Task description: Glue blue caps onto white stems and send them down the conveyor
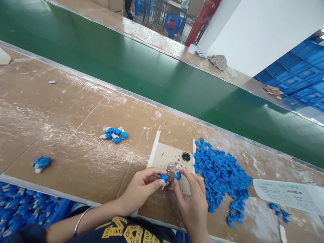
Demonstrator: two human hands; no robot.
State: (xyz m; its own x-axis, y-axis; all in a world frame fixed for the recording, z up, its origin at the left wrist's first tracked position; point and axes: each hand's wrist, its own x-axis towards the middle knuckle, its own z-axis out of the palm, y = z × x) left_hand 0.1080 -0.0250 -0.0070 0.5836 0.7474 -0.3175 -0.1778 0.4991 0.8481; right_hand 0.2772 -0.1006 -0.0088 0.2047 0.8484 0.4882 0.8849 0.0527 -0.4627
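Note:
My left hand [141, 187] pinches a small blue-and-white plastic part [164, 178] between thumb and fingertips. Opposite it, my right hand [193, 199] holds another small blue part with a white tip [178, 174] between thumb and index finger. Both hands are over a pale cardboard sheet [160, 157] marked with dark specks and a wet-looking brown patch. A round black cap-like piece [186, 156] lies on that sheet. Just right of it is a big heap of small curved blue pieces [222, 172]. The exact shape of the held parts is partly hidden by my fingers.
Several blue-and-white parts [115, 134] lie in a cluster to the left, with another small group [42, 162] farther left. A blue bin [59, 211] full of similar parts stands at lower left. Beyond the table runs a green conveyor belt [141, 74]. A labelled plastic bag [286, 194] lies right.

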